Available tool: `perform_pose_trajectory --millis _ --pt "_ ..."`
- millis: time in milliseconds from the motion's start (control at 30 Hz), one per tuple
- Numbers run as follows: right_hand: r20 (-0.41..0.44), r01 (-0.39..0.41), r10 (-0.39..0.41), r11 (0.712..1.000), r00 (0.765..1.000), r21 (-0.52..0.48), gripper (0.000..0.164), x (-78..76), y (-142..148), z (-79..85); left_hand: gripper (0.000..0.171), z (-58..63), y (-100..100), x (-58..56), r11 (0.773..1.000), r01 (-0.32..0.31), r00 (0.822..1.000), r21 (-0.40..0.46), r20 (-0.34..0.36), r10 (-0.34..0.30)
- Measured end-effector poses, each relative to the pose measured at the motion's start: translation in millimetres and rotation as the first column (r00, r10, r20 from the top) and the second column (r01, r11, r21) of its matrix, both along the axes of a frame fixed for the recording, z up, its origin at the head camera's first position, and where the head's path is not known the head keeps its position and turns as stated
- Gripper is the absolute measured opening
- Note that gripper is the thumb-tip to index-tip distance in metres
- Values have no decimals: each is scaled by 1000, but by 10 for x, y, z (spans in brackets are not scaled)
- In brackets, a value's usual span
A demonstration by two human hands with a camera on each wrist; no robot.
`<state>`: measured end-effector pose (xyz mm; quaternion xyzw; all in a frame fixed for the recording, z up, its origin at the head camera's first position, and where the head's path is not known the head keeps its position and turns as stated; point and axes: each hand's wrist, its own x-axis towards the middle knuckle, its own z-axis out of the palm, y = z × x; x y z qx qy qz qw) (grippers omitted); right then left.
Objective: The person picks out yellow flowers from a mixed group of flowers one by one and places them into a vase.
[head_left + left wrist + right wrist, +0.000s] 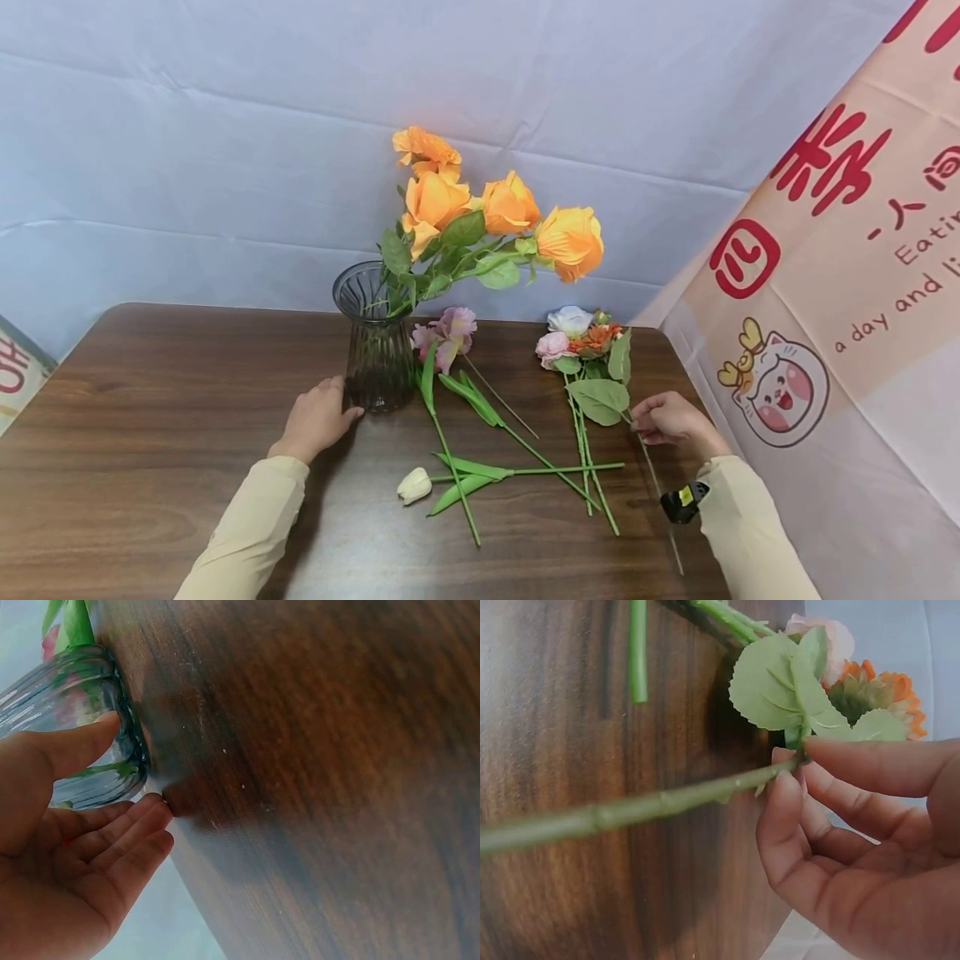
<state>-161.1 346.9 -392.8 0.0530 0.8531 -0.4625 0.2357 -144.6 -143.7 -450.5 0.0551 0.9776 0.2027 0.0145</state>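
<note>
My left hand (315, 418) lies at the lower left side of a ribbed dark glass vase (381, 358), thumb in front of its base. In the left wrist view its fingers look relaxed, with the palm showing. Several orange flowers (435, 200) with green leaves lean out of the vase to the right. At the right, my right hand (670, 421) pinches a thin green flower stem (667, 801) between thumb and fingers, just below its leaves (600, 400). Pink, white and orange blooms (592, 340) crowd above those leaves; which bloom belongs to the pinched stem, I cannot tell.
A white tulip (415, 486) lies across the table (187, 433), over other green stems. Behind them, a purple-pink flower (452, 333) rests by the vase. Pale cloth (225, 167) hangs along the back, a printed banner (847, 250) at the right.
</note>
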Motion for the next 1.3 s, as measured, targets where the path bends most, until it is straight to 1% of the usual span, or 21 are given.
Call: perform_pose_trajectory --millis 100,167,367,567,667,867,1000,1300 --pt "14 -14 15 999 1000 -33 18 -7 -17 18 60 4 1 1 1000 -1 1000 -1 2 1" --pt "28 -18 21 997 999 -75 17 -15 -24 24 60 5 2 1 1000 -1 1000 -3 4 1" --pt "62 -34 45 984 997 -177 10 -36 -39 39 61 -1 1 -10 1000 -4 1000 -9 8 4" --pt "50 -75 86 979 995 -187 6 -54 -71 39 60 -15 -2 -18 1000 -5 1000 -16 4 5" --pt "59 -76 90 975 994 -209 6 -56 -85 43 59 -20 -1 -18 1000 -6 1000 -18 -4 6" --pt "102 -58 93 951 990 -304 5 -38 -131 93 59 -17 7 -10 1000 -7 1000 -15 -14 6" --pt "118 -48 95 936 988 -350 6 -18 -194 139 60 -20 8 -10 1000 -9 1000 -12 -14 9" --pt "114 -53 111 903 987 -426 11 -4 -321 206 59 -6 7 -4 1000 -12 1000 -12 -4 12"
